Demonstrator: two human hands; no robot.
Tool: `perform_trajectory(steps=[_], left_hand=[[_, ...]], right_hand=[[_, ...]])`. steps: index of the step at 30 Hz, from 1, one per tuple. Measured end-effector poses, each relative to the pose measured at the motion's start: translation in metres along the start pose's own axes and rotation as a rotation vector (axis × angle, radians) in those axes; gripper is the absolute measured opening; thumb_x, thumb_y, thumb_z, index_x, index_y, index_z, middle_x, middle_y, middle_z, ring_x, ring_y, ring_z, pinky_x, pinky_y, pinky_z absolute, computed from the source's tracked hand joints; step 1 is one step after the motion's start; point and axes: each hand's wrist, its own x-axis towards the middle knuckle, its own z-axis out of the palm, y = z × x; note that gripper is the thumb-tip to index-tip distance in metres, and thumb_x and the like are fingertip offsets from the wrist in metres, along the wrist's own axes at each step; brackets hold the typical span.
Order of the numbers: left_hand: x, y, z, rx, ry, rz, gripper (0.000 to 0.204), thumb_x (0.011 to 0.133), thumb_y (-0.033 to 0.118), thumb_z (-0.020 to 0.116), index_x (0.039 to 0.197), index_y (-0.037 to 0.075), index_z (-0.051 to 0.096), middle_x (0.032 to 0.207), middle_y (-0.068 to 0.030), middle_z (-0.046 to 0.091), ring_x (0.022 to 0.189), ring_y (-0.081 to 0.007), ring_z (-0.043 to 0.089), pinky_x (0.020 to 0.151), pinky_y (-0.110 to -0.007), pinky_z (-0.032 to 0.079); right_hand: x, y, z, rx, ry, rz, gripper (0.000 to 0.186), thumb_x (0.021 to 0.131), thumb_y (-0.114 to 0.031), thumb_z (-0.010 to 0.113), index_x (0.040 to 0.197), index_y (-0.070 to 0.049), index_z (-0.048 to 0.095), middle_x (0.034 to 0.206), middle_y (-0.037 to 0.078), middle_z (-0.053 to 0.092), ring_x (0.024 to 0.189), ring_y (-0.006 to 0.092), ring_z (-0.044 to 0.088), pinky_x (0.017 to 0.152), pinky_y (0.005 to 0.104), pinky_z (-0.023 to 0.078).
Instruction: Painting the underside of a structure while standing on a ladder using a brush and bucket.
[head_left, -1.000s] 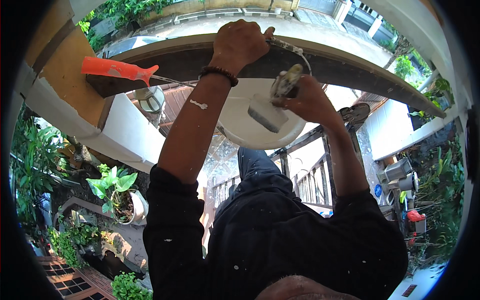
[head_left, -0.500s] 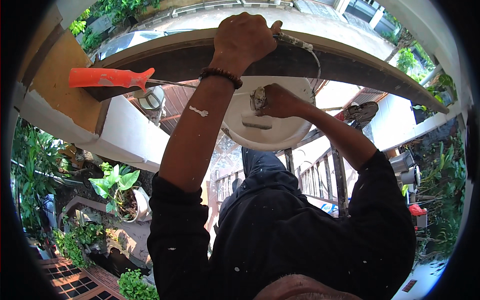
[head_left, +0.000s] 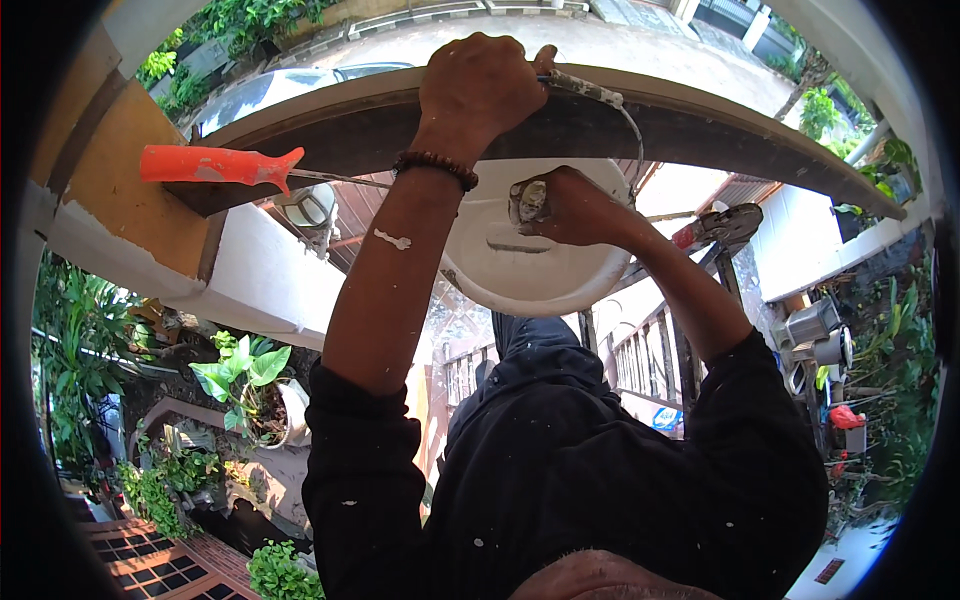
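Bucket [head_left: 540, 265], white and round, hangs at the centre of my view on a thin wire handle [head_left: 632, 140] that loops up to my left hand [head_left: 480, 85] at 12 o'clock. That arm is stretched straight up, fist closed around the handle's paint-crusted grip [head_left: 585, 88] against the dark curved beam [head_left: 640, 130], a beaded bracelet [head_left: 435, 168] on the wrist. My right hand [head_left: 565, 205], elbow bent, is curled shut around a paint-smeared brush handle [head_left: 532, 200] in front of the bucket. Its plastic is smooth, streaked with dried white paint. At 10 o'clock an orange-handled tool [head_left: 220, 165] lies on a ledge beside a mustard-yellow wall [head_left: 120, 190]. My sleeves [head_left: 380, 480] are black, flecked white.
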Motion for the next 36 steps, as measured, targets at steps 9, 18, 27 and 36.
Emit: perform_trajectory(steps=[9, 18, 27, 36], left_hand=[[-0.001, 0.007, -0.013, 0.000, -0.069, -0.027, 0.053, 0.100, 0.046, 0.049, 0.081, 0.003, 0.074, 0.082, -0.0202, 0.072, 0.083, -0.0340, 0.072, 0.080, -0.043, 0.056], [0.000, 0.012, -0.016, -0.004, -0.111, -0.034, 0.056, 0.101, 0.048, 0.046, 0.081, 0.003, 0.075, 0.083, -0.0195, 0.072, 0.084, -0.0338, 0.071, 0.082, -0.042, 0.055], [-0.004, 0.009, -0.021, -0.028, -0.096, -0.032, 0.053, 0.100, 0.047, 0.048, 0.083, 0.005, 0.076, 0.081, -0.0201, 0.072, 0.083, -0.0345, 0.072, 0.079, -0.043, 0.056], [-0.005, 0.007, -0.011, -0.001, -0.026, -0.006, 0.053, 0.099, 0.049, 0.050, 0.082, 0.006, 0.075, 0.081, -0.0198, 0.072, 0.084, -0.0377, 0.070, 0.080, -0.048, 0.054]], right_hand=[[-0.045, -0.019, 0.013, -0.002, 0.391, 0.021, 0.023, 0.074, -0.006, 0.078, 0.094, 0.001, 0.069, 0.083, 0.018, 0.070, 0.078, 0.0319, 0.071, 0.069, 0.0382, 0.054], [-0.058, -0.032, -0.018, 0.146, 0.458, 0.154, 0.022, 0.074, -0.008, 0.079, 0.092, 0.000, 0.069, 0.084, 0.016, 0.071, 0.079, 0.0281, 0.072, 0.073, 0.0374, 0.055], [-0.109, 0.012, -0.055, 1.099, 0.805, 0.240, 0.022, 0.081, -0.004, 0.076, 0.097, 0.002, 0.064, 0.087, 0.013, 0.070, 0.073, 0.0227, 0.072, 0.064, 0.0334, 0.061], [-0.119, 0.037, -0.085, 1.696, 1.090, -0.137, 0.024, 0.095, -0.017, 0.064, 0.117, -0.009, 0.067, 0.107, 0.005, 0.070, 0.098, 0.0214, 0.065, 0.080, 0.0325, 0.053]])
